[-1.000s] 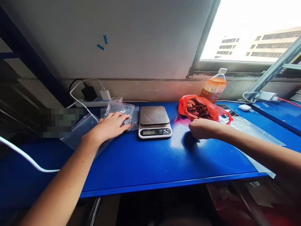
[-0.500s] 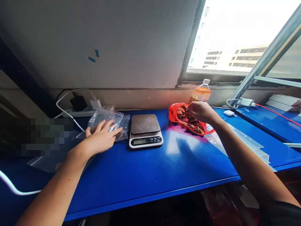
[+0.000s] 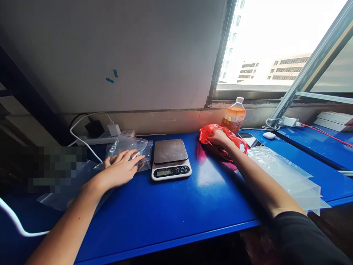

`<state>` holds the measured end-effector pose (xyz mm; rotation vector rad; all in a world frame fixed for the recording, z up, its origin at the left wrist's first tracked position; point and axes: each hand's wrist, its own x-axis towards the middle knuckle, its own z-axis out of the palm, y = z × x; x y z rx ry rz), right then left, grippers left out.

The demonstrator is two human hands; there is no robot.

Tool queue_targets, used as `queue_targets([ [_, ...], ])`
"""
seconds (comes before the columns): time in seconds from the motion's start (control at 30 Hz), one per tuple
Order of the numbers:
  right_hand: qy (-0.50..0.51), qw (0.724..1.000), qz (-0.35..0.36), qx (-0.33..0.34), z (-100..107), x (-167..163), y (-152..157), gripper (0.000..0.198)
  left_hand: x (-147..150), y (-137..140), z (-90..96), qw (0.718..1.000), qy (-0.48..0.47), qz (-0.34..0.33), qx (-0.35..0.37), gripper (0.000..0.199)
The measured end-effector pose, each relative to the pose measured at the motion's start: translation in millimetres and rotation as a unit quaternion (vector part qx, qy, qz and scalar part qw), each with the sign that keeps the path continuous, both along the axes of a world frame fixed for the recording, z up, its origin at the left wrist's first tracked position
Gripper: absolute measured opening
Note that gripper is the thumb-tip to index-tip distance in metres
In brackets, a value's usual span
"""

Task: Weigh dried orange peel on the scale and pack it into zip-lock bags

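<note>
My left hand lies flat with its fingers spread over clear zip bags on the left. Something brown shows through the plastic beneath the fingertips. My right hand reaches inside a red plastic bag, its fingers hidden by the bag and by the hand itself. The brown dried pieces in that bag are mostly covered from sight. Between the two hands stands a kitchen scale, white with a brown plate. Its plate bears only fine specks, and the display is lit.
Behind the red bag stands a bottle of orange drink. A phone, a white case and fanned clear bags lie to the right. A power strip with white cables runs along the wall; the blue table's front edge is near.
My right hand has gone from above the red bag down into it, and the bag's rim has bunched around the wrist. My left hand has stayed on the zip bags.
</note>
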<state>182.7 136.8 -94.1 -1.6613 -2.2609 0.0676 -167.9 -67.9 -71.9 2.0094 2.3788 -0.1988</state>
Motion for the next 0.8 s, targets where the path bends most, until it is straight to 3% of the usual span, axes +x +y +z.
queue_targets([
  [0.27, 0.087, 0.995, 0.003, 0.045, 11.8, 5.6, -14.0, 0.005, -2.0, 1.1, 1.5, 1.0, -0.004, -0.001, -0.015, 0.059],
  [0.47, 0.181, 0.98, -0.009, 0.08, 15.1, 34.7, -44.2, 0.034, -4.1, 2.2, 3.3, 1.0, -0.012, -0.005, -0.022, 0.059],
  [0.63, 0.355, 0.919, -0.053, 0.163, 17.1, 45.1, -63.0, 0.046, -1.6, 3.7, 0.6, 1.0, -0.021, 0.002, -0.021, 0.06],
  [0.8, 0.397, 0.867, -0.061, 0.297, 29.4, 37.3, -76.1, 0.044, -2.5, 3.0, -3.9, 1.0, -0.021, -0.002, -0.007, 0.058],
])
